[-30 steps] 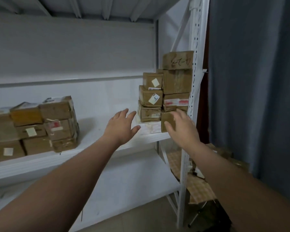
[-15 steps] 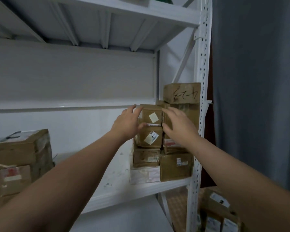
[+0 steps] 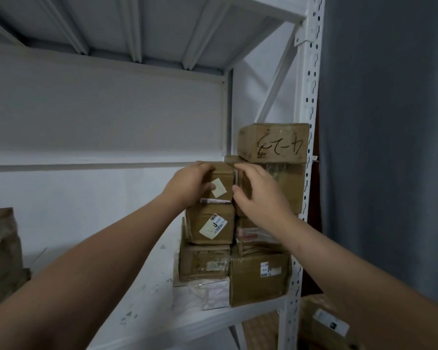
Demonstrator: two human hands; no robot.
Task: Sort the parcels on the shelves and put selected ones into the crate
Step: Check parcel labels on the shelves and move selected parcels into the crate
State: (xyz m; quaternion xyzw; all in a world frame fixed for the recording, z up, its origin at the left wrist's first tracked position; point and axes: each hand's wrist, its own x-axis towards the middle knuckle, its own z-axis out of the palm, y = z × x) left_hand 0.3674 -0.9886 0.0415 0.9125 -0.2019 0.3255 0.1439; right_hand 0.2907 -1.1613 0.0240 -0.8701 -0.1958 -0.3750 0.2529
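Note:
A small brown cardboard parcel (image 3: 221, 181) with a white diamond sticker tops the left column of a parcel stack at the shelf's right end. My left hand (image 3: 187, 184) grips its left side, fingers curled over the top edge. My right hand (image 3: 259, 195) holds its right side, thumb on the front. Under it sits a labelled parcel (image 3: 210, 224), then another brown one (image 3: 204, 263) and a white packet (image 3: 202, 294). No crate is in view.
Beside the stack stand larger boxes, the top one (image 3: 273, 142) with handwriting, against the white perforated upright (image 3: 307, 147). More parcels (image 3: 0, 251) sit at the shelf's left. The white shelf board (image 3: 137, 311) is bare between. Boxes (image 3: 324, 322) lie on the floor; a grey curtain (image 3: 390, 147) hangs right.
Both hands rose from the shelf's front edge to the stack's top small parcel and closed on its two sides. The view tilted up and moved closer.

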